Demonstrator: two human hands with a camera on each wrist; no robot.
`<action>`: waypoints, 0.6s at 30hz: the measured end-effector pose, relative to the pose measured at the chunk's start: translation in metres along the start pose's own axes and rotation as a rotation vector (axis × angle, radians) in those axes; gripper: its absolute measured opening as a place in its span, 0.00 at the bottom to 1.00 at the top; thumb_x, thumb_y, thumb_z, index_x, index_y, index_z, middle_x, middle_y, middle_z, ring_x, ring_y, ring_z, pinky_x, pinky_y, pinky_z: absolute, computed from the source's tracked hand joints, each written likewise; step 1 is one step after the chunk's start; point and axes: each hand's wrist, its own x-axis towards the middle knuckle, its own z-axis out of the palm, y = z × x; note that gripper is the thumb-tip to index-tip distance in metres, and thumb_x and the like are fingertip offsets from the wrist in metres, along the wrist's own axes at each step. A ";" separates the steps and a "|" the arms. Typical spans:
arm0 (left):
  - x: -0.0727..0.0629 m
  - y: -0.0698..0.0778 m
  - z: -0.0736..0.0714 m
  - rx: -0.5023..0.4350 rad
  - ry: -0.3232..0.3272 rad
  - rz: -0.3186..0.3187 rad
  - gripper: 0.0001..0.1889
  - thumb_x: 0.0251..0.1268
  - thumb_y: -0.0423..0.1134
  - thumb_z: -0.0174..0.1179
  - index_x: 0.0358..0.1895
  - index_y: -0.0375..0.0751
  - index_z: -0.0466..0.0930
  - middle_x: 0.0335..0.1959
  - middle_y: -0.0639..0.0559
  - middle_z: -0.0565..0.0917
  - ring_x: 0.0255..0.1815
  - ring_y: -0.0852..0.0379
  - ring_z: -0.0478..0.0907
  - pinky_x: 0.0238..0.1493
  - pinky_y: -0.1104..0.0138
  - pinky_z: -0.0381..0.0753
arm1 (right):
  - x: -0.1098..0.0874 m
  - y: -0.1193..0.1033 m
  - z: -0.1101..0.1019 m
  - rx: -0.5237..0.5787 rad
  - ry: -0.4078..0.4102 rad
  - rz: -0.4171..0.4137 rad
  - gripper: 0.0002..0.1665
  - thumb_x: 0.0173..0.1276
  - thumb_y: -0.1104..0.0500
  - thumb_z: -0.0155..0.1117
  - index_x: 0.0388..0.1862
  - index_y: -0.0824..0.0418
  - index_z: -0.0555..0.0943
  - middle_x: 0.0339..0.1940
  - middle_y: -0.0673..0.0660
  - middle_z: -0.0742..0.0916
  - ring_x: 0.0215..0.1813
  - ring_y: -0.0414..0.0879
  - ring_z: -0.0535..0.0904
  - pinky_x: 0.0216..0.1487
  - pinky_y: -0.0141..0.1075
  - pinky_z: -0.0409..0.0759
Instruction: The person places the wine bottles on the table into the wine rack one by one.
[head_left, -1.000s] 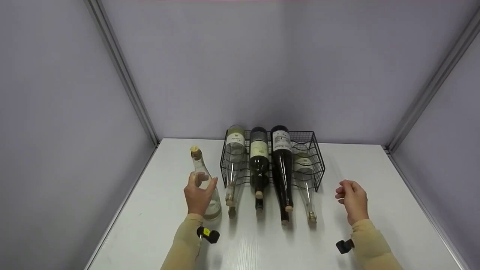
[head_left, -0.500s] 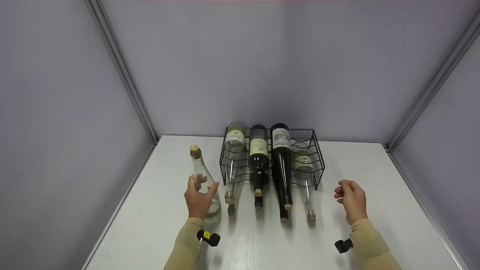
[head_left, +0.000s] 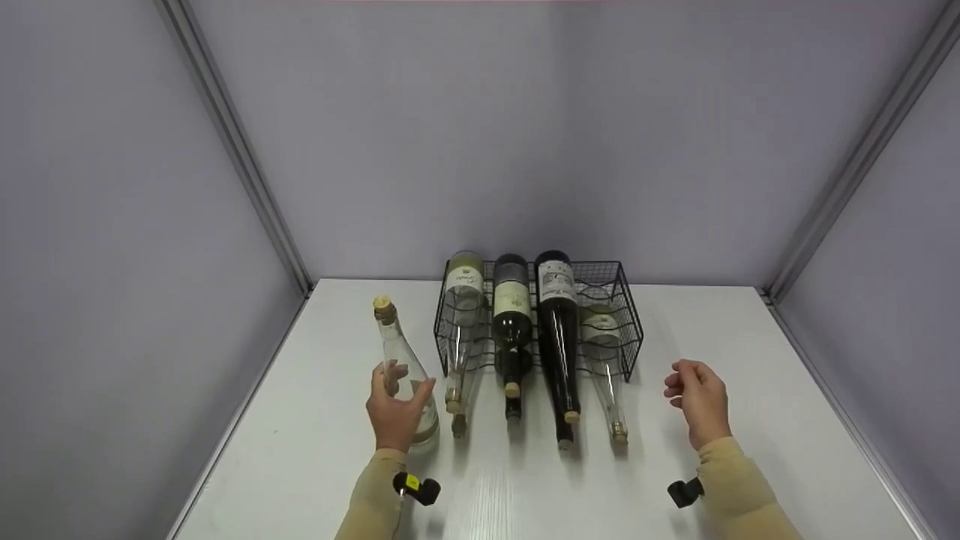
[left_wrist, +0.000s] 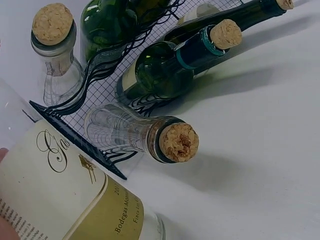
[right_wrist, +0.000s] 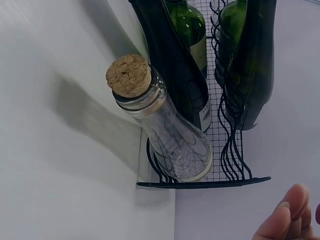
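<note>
On the left, a clear corked wine bottle (head_left: 397, 345) stands upright on the white table. My left hand (head_left: 395, 412) is at its lower body, thumb and fingers spread in a loose C with a gap between them; firm contact cannot be made out. In the left wrist view the bottle's cream-and-gold label (left_wrist: 65, 185) looms close, with bits of fingers at the left edge. My right hand (head_left: 699, 401) hovers right of the rack, fingers loosely curled and holding nothing; its fingertips also show in the right wrist view's lower corner.
A black wire rack (head_left: 634, 330) holds several corked bottles lying necks forward, including a dark tall one (head_left: 556, 337), a green one (head_left: 512, 322) and a clear one (head_left: 601, 330) at lower right. Grey walls (head_left: 480, 150) enclose the table (head_left: 300, 465).
My left hand has drawn slightly back toward me while the upright bottle keeps its place beside the rack. The right hand hardly moves. The head view shifts a little.
</note>
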 end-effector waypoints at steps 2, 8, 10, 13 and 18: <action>-0.001 -0.001 -0.001 0.005 0.003 0.005 0.32 0.46 0.36 0.76 0.56 0.35 0.71 0.45 0.49 0.83 0.49 0.52 0.79 0.54 0.52 0.75 | -0.001 0.001 0.000 0.001 0.000 -0.004 0.22 0.78 0.47 0.44 0.49 0.65 0.73 0.35 0.57 0.81 0.34 0.43 0.79 0.35 0.33 0.79; 0.000 -0.002 -0.001 0.008 -0.002 0.047 0.34 0.46 0.36 0.76 0.58 0.37 0.69 0.45 0.50 0.82 0.51 0.52 0.79 0.56 0.53 0.74 | -0.001 -0.001 0.001 0.008 -0.010 -0.021 0.22 0.79 0.47 0.43 0.50 0.65 0.73 0.35 0.56 0.81 0.34 0.43 0.79 0.35 0.33 0.79; -0.001 -0.003 -0.002 0.012 -0.004 0.054 0.35 0.45 0.37 0.77 0.58 0.36 0.69 0.45 0.49 0.82 0.51 0.51 0.79 0.56 0.52 0.75 | -0.002 -0.001 0.001 0.009 -0.010 -0.016 0.21 0.78 0.48 0.44 0.49 0.65 0.73 0.35 0.55 0.81 0.34 0.43 0.79 0.34 0.33 0.79; -0.003 -0.005 -0.002 0.027 -0.009 0.060 0.37 0.44 0.39 0.77 0.58 0.33 0.69 0.46 0.47 0.82 0.50 0.49 0.79 0.55 0.52 0.75 | -0.003 -0.001 0.002 0.009 -0.010 -0.010 0.21 0.78 0.48 0.44 0.49 0.65 0.73 0.34 0.55 0.81 0.33 0.43 0.79 0.34 0.33 0.79; -0.005 -0.002 -0.001 0.044 -0.002 0.062 0.37 0.45 0.40 0.77 0.58 0.31 0.68 0.47 0.45 0.82 0.50 0.48 0.79 0.53 0.50 0.76 | -0.003 -0.005 0.003 0.010 -0.010 -0.018 0.20 0.78 0.48 0.45 0.48 0.65 0.74 0.33 0.55 0.81 0.33 0.42 0.79 0.34 0.32 0.79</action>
